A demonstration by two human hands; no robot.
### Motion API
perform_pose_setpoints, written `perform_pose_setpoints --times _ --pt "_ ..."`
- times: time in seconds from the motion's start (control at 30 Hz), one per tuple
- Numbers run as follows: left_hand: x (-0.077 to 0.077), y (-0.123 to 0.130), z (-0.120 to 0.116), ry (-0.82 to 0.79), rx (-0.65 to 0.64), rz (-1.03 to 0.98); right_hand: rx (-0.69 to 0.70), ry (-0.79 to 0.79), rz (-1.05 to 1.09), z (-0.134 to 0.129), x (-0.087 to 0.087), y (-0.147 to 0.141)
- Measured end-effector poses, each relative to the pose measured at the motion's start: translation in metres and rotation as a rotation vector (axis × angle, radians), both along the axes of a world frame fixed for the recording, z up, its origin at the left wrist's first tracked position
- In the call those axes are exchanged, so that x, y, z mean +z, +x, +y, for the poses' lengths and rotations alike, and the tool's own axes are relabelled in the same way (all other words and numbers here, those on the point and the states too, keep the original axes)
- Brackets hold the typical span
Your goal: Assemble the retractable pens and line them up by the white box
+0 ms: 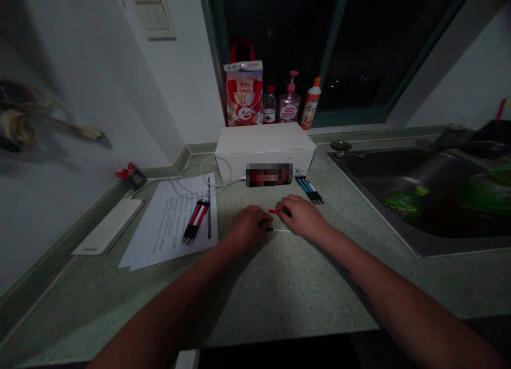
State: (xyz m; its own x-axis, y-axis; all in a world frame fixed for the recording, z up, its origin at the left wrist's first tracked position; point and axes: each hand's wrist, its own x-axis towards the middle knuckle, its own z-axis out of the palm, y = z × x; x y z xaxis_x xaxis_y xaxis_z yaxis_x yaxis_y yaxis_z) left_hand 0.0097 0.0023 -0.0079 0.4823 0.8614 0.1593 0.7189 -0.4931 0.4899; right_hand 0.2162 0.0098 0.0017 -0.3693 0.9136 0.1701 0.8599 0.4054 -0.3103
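Observation:
My right hand [301, 214] is closed in a pinch round a short red pen barrel [273, 211], whose end points left. Just across from it, my left hand [249, 225] has its fingers curled in at a black pen grip [270, 229]. A thin white refill [282, 230] sticks out of that black part toward the right, low over the counter. Several pens [196, 220] with red, white and blue barrels lie on printed sheets [167, 220] to the left. Beyond my right hand lie several blue and white pens [309, 189].
A white box [265, 140] stands at the back, with a phone [269, 175] propped against it on a white cable [235, 181]. A white power bank-like slab [107, 228] lies left. The sink [415, 246] is right. Bottles [289, 105] and a red bag [244, 95] line the sill.

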Motion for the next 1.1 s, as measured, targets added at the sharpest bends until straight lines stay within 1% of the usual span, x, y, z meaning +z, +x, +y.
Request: perform_pose_setpoints --times 0.17,0.33,0.47,0.53,0.6,0.9,1.03,1.1 --pt "0.002 0.0 -0.002 -0.012 0.046 -0.035 0.011 0.025 0.046 0.001 -0.003 -0.001" --pt "0.003 -0.006 -0.004 -0.01 0.106 -0.066 0.007 0.026 0.09 -0.001 0.004 0.003" --pt "0.004 -0.011 -0.005 0.005 0.157 -0.04 0.107 -0.019 0.102 -0.008 0.007 -0.002" --pt "0.005 -0.011 -0.006 0.008 0.154 -0.037 0.151 -0.032 0.089 -0.01 0.006 -0.005" --pt "0.004 -0.01 -0.007 0.014 0.138 -0.033 0.165 -0.039 0.056 -0.011 0.004 -0.008" --pt "0.003 -0.008 -0.009 0.016 0.116 -0.036 0.09 0.011 -0.064 -0.004 0.002 -0.013" --pt "0.006 -0.008 -0.013 0.008 0.097 -0.028 0.079 0.026 -0.033 -0.004 0.003 -0.013" --pt "0.008 -0.008 -0.016 0.001 0.063 -0.006 0.073 0.032 0.011 -0.005 0.004 -0.01"
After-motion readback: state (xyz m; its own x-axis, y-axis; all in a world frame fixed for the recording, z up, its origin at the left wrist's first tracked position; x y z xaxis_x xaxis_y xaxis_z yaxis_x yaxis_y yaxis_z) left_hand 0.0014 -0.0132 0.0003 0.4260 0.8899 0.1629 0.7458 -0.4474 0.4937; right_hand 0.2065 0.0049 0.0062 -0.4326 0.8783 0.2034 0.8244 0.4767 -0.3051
